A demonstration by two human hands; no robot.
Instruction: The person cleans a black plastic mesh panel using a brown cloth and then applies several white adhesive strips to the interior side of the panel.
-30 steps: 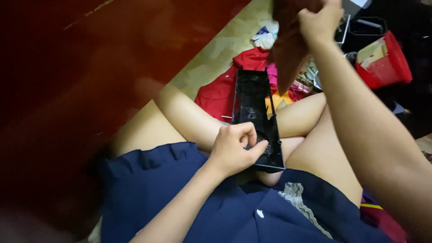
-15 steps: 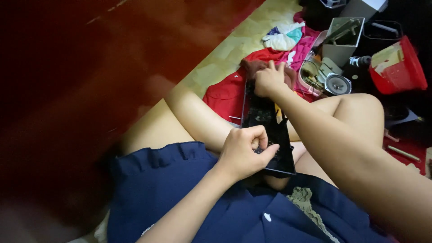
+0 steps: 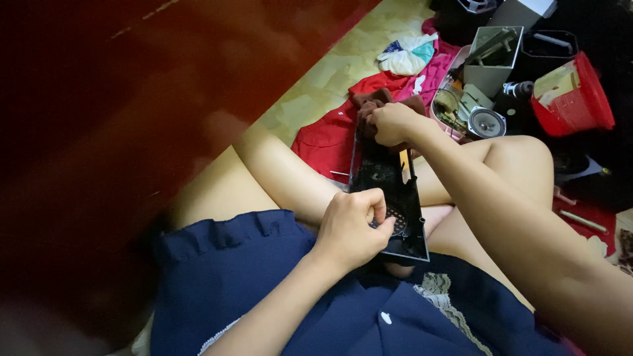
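The left hand (image 3: 353,227) is curled nearly closed, its fingers pinching the near left edge of a long, narrow black plastic housing panel (image 3: 389,198) that has a mesh grille patch near the thumb. The right hand (image 3: 390,123) is closed too, knuckles up, gripping a bunched dark brown cloth (image 3: 382,102) and pressing it onto the far end of the same panel.

The panel lies lengthwise across the person's bare legs, its near end over the lap and its far end reaching toward the floor. The left forearm rises from the bottom of the view over a navy blue pleated garment (image 3: 264,283) with a white button. The right arm stretches in from the lower right, crossing over the right knee and hiding part of the panel's right rim.

Beyond the far end, a red cloth (image 3: 326,138) is spread on the pale yellowish floor (image 3: 330,72). Just right of the right hand sits a round silver loudspeaker cone (image 3: 486,122), with a grey open metal box (image 3: 493,56) behind it. A red plastic bucket (image 3: 580,99) stands further right, and a white and teal crumpled cloth (image 3: 407,56) lies farther back. A dark reddish wooden surface (image 3: 132,99) fills the left side.
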